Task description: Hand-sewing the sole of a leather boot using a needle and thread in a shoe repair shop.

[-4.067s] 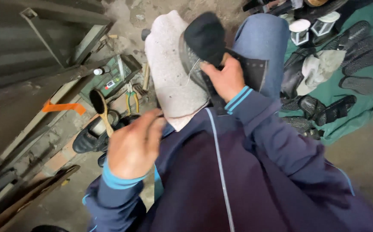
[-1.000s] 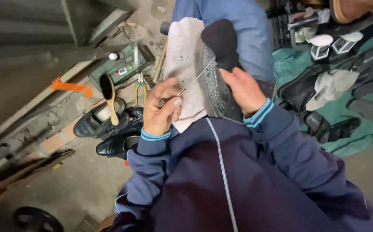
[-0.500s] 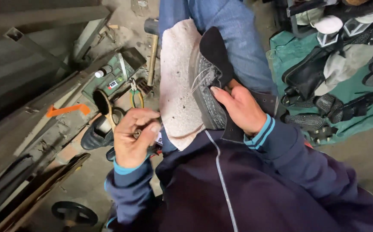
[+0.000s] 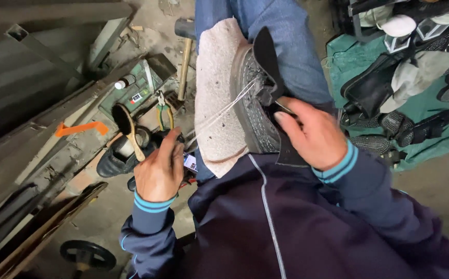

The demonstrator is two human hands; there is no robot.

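Shoe (image 4: 253, 111), black, is laid sole-up on a pale cloth (image 4: 215, 98) across the lap; it is pressed down by the right hand (image 4: 312, 135), fingers curled over its edge. White thread (image 4: 219, 114) is drawn taut from the stitching to the left hand (image 4: 158, 170), closed, seemingly pinching it; pliers (image 4: 163, 114) lie beyond.

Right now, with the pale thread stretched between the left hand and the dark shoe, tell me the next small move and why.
Probably draw the left hand a little further out and away from the dark shoe, to seat the stitch. The pale thread already runs in a nearly straight line from the shoe's stitched edge to that hand, and the right hand braces the shoe on the off-white cloth over the knee.
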